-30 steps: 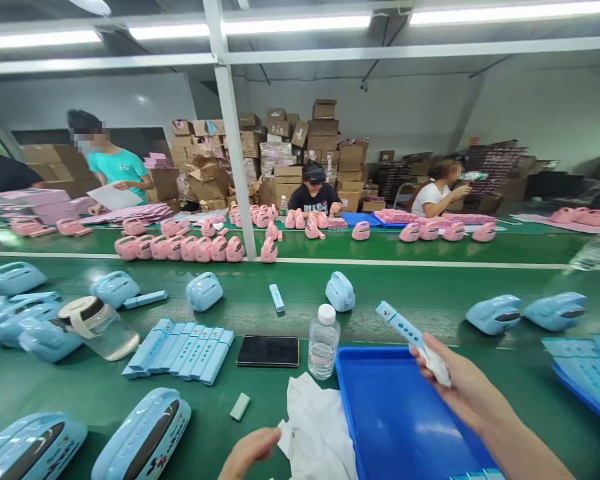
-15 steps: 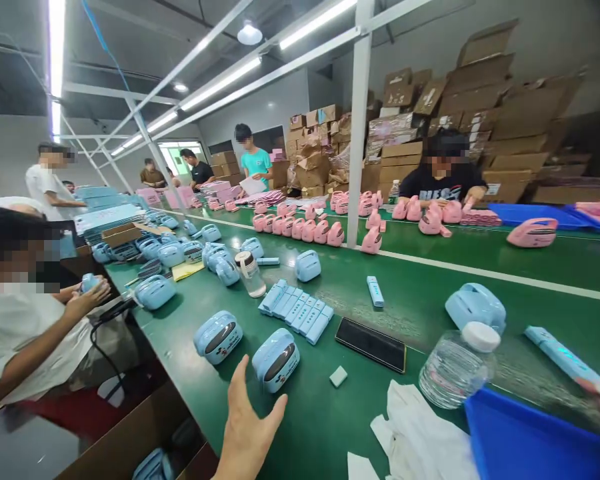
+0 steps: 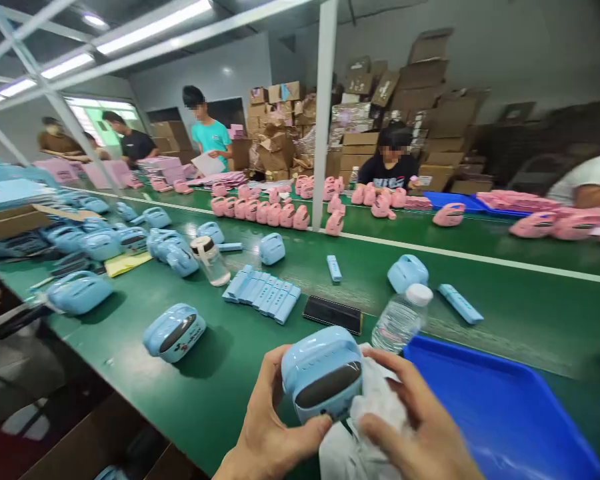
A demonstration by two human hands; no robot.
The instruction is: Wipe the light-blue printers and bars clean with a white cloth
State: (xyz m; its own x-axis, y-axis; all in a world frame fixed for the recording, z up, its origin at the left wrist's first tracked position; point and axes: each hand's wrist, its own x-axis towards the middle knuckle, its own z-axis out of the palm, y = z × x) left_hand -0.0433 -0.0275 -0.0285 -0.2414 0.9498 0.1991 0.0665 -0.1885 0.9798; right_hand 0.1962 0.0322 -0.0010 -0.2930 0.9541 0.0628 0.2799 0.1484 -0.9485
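- Your left hand [image 3: 273, 427] is closed, its fingers [image 3: 275, 373] curled up around the left side of the pale-blue plastic device [image 3: 323, 373], and the thumb lies low across its front edge.
- Your right hand [image 3: 410, 427] is also closed, not released: its fingers [image 3: 395, 380] press the bunched white cloth [image 3: 375, 427] against the device's right side.
- Both hands sit low and close together, wrists toward you, holding the device up with its dark oval window facing you.
- The device is just left of the blue tray [image 3: 500, 413], above the edge of the green conveyor belt [image 3: 240, 373], and the cloth hangs down beside the tray.
- Beyond the tray's far rim stands a clear water bottle [image 3: 403, 319], with a black phone [image 3: 333, 315] left of it.
- Further left of the tray, a row of pale-blue sticks [image 3: 263, 293] and a second pale-blue device [image 3: 175, 332] lie on the belt.
- Far beyond the tray, a co-worker in a black shirt [image 3: 390, 167] sits at a belt lined with pink devices [image 3: 275, 213], in front of stacked cardboard boxes [image 3: 400, 127].
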